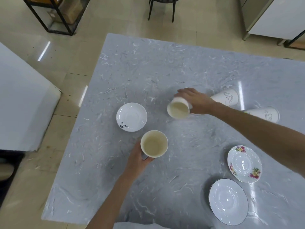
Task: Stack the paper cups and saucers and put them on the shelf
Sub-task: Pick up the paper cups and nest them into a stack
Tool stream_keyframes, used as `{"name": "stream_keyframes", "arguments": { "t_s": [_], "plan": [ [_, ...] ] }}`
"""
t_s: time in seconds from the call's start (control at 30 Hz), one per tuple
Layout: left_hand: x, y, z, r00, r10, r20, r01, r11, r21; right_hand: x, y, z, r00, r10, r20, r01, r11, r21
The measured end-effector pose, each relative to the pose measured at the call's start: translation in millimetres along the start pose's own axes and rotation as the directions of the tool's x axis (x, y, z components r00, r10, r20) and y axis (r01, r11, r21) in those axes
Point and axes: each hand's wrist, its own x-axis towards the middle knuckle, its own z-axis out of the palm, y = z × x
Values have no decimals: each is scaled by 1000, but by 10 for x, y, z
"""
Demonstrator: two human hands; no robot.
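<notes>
My left hand (137, 160) grips an upright paper cup (154, 144) near the table's middle front. My right hand (196, 100) holds a second paper cup (178, 108), tilted with its mouth towards me. Two more paper cups lie on their sides at the right, one (227, 97) just behind my right wrist and one (265, 114) beyond my forearm. A small white saucer with black lettering (131, 117) sits left of centre. A flowered saucer (244, 163) and a plain white saucer with a dark rim (228, 201) rest at the front right.
The grey marble table (148, 71) stands on a beige tiled floor. A black metal shelf frame (56, 15) with boxes is at the far left, a black chair (161, 7) behind the table, white cabinets (272, 15) at the far right, a white surface (21, 100) to the left.
</notes>
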Motion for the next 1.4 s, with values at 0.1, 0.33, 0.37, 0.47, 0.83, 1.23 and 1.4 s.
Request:
{"name": "stream_keyframes", "arguments": {
  "t_s": [0.1,0.33,0.37,0.47,0.83,1.23,1.4],
  "plan": [
    [-13,22,10,1000,-5,-21,4,999,-38,-59,-268,180,904,386,-186,-253,832,494],
    [9,35,31,999,-49,-1,49,996,-81,-631,-1126,2,736,669,-103,-82,239,967],
    [11,55,17,999,-41,10,42,996,-73,-738,-1275,-70,735,670,-104,-37,193,981],
    [24,163,-42,998,-28,60,29,1000,-3,-1067,-1814,-230,805,580,-127,31,172,985],
    [248,641,651,982,33,185,-45,997,60,-1539,-1890,-182,727,652,-215,-77,388,918],
    [569,901,1283,941,16,337,-67,988,139,-1921,-1372,240,690,691,-214,-204,470,858],
    [541,976,1225,907,-55,417,-62,963,261,-1887,-1495,414,610,793,-14,-264,220,939]
  ]
}}
